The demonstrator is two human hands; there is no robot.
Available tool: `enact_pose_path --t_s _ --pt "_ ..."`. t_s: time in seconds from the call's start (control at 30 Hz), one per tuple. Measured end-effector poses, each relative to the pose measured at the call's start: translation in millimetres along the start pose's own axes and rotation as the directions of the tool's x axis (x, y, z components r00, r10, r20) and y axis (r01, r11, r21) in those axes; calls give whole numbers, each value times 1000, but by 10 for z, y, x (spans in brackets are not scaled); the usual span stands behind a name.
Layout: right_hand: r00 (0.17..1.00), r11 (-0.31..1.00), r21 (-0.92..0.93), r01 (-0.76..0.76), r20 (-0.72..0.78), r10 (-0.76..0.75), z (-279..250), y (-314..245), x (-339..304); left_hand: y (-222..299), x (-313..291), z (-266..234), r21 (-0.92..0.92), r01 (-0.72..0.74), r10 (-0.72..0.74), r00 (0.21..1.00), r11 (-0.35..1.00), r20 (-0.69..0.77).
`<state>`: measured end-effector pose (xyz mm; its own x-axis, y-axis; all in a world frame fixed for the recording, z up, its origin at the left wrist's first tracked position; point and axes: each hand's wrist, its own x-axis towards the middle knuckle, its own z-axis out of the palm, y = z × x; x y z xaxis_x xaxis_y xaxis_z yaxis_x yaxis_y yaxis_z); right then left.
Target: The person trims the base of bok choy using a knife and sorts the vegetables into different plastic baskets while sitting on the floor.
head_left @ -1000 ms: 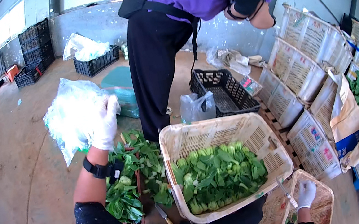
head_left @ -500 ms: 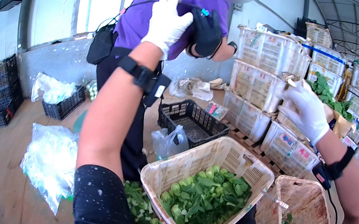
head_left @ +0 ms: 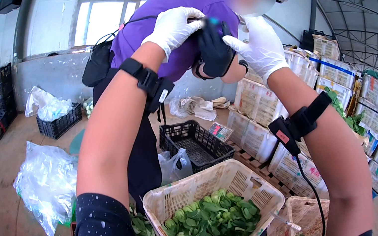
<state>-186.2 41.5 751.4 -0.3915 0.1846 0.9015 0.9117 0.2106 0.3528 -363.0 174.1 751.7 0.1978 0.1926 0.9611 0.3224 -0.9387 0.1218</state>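
Observation:
Both my hands wear white gloves and are raised toward a co-worker in a purple shirt. My left hand is bent into a pinch beside the co-worker's black-gloved hand. Whatever lies at its fingertips, near a small blurred teal spot, I cannot make out. My right hand is open, thumb stretched toward the black glove from the right, and appears to hold nothing. Below my arms sits a pale plastic crate with bok choy inside.
An empty-looking black crate and a plastic bag lie beyond the bok choy. White crates are stacked at right. Another pale crate stands lower right, near a light-handled tool. Clear plastic sheeting covers floor at left.
My right hand has swung left and up, from beside the stacked crates to the co-worker's black glove. My left hand has dropped slightly and its fingers have drawn together.

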Motion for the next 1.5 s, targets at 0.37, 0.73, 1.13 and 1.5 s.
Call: enact_pose_path --t_s 0.37,0.73,1.13,1.5 --pt "965 967 99 -235 140 220 -110 -114 -75 672 -166 -221 -8 -165 166 985 986 40" --pt "999 989 -148 -17 -46 11 -321 -72 -627 929 40 -27 184 -500 449 855 847 259" --pt "998 966 -258 -18 -59 3 -401 -124 -755 792 -141 171 46 -553 542 827 832 148" --pt "994 996 -73 59 -91 -66 -356 -47 -641 661 -230 -84 -205 -433 477 833 878 280"
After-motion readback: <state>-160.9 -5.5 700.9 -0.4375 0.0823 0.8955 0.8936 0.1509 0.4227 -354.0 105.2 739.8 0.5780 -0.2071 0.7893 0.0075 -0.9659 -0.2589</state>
